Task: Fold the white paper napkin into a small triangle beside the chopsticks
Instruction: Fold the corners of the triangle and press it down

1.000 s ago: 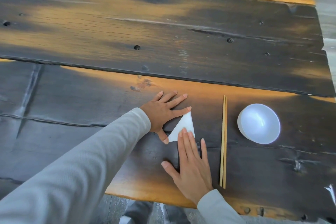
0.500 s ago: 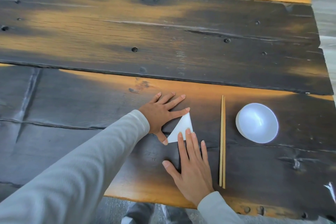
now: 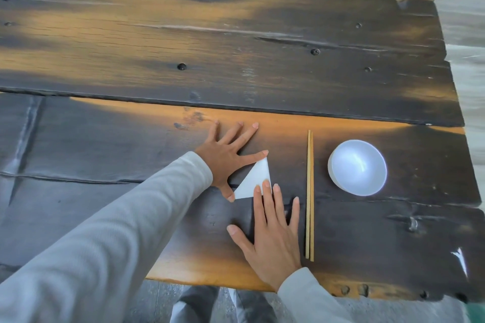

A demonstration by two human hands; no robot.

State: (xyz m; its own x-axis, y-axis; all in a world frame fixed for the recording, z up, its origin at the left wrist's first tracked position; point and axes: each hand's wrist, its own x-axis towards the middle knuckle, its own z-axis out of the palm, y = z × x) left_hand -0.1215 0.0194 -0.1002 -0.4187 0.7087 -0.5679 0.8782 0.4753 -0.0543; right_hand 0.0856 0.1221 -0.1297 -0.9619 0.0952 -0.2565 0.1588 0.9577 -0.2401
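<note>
A white paper napkin (image 3: 256, 180), already folded into a small triangle, is seen lying flat on a dark, weathered wooden table (image 3: 262, 60), just to the left of a pair of chopsticks (image 3: 309, 195) but not touching them. The left hand (image 3: 231, 158) is spread open and laid flat, its index finger set along the napkin's upper left edge and its thumb at the lower left corner. The right hand (image 3: 273, 233) is likewise held open with fingers apart, palm down, and its fingertips (image 3: 266, 184) are pressed on the napkin's lower right corner. Nothing is gripped by either hand. A white bowl (image 3: 357, 167) is placed just right of the chopsticks. Grey sleeves (image 3: 118, 231) are worn on both arms.
</note>
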